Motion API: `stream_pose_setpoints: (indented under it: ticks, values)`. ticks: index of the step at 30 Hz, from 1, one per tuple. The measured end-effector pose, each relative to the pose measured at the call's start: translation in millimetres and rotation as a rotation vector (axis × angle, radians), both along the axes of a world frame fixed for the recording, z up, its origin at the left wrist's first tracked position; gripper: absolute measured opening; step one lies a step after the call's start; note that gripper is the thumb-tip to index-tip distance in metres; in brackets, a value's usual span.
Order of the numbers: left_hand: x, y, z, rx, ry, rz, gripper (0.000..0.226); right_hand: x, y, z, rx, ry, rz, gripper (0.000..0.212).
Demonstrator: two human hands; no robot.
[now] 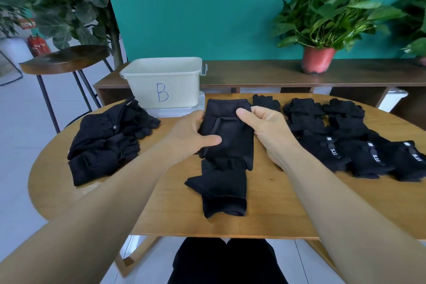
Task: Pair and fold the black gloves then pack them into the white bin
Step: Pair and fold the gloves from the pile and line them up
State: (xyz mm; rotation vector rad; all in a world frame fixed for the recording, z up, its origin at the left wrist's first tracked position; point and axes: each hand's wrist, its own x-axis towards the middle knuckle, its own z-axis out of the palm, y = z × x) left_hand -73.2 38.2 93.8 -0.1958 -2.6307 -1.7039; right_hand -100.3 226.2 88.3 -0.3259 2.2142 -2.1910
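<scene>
Both of my hands hold a black glove (230, 136) at the middle of the round wooden table (265, 212). My left hand (193, 134) grips its left edge, thumb on top. My right hand (262, 127) pinches its upper right part. Below it lies a second black glove (221, 191), flat on the table. The white bin (161, 83), marked with a blue B, stands behind the gloves at the table's far edge.
A heap of black gloves (108, 140) lies at the left. Rows of black gloves (345, 138) lie at the right. A potted plant (320, 30) stands on the shelf behind. A stool (64, 57) stands at the left.
</scene>
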Motion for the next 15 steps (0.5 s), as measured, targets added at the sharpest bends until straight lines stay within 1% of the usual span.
stream_pose_setpoints:
  ticks: [2,4,8,12,15]
  values:
    - [-12,-6,-3,-0.021,0.002,0.025,0.023,-8,-2,-4,0.023,-0.010,0.085,0.019]
    - [-23,-12,-3,-0.007,-0.029,0.001,0.016,-20,-1,-7,0.053,0.011,0.122,0.020]
    - [-42,-21,-6,-0.010,-0.099,-0.078,0.021,-43,-2,-11,0.042,0.040,0.098,0.017]
    - [-57,-29,-14,-0.059,-0.112,-0.123,0.032,-60,-1,-18,0.051,0.037,0.113,0.018]
    - [-68,-33,-20,-0.099,-0.116,-0.154,0.032,-70,-1,-24,0.039,0.031,0.151,0.018]
